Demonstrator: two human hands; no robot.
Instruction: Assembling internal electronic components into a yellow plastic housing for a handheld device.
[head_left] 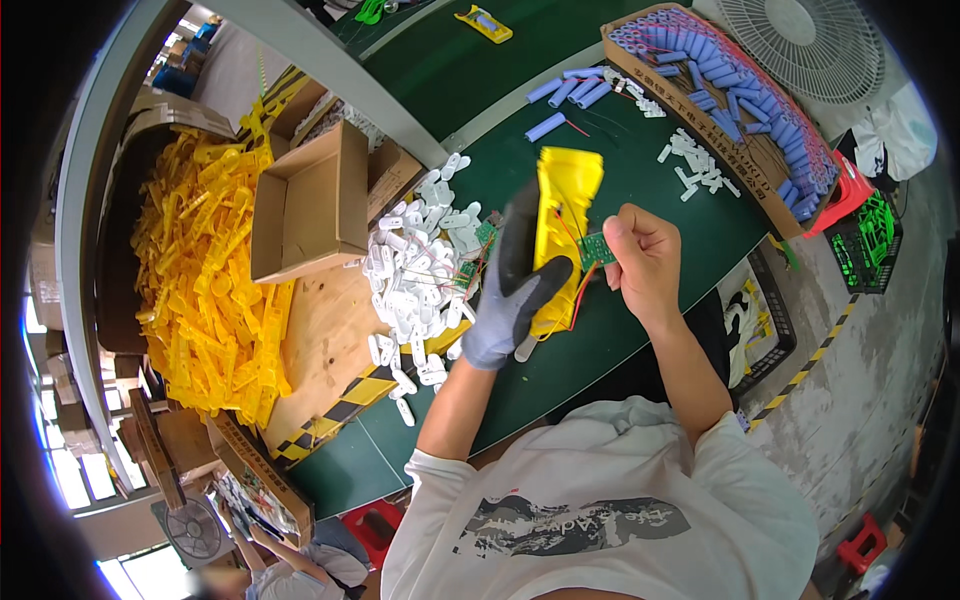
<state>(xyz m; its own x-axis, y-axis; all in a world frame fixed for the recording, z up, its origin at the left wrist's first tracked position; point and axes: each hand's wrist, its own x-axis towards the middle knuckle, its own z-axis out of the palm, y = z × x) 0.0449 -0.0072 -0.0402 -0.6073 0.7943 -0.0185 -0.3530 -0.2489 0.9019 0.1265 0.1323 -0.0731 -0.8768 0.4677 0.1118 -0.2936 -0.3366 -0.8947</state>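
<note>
Yellow casing (pixel 566 215) gripped upright by gloved left hand (pixel 515 295), steadying it while right hand (pixel 640 258) fingers pinch the green circuit board (pixel 597 249) beside it.

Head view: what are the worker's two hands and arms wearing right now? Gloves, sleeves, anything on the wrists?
The left hand wears a grey knit glove with darker, near-black fingers and palm side. The right hand is bare, no glove. Both forearms are uncovered; the white T-shirt, with a grey print on its front, has short sleeves that end above the elbows. No watch, band or cable shows on either wrist.
</note>
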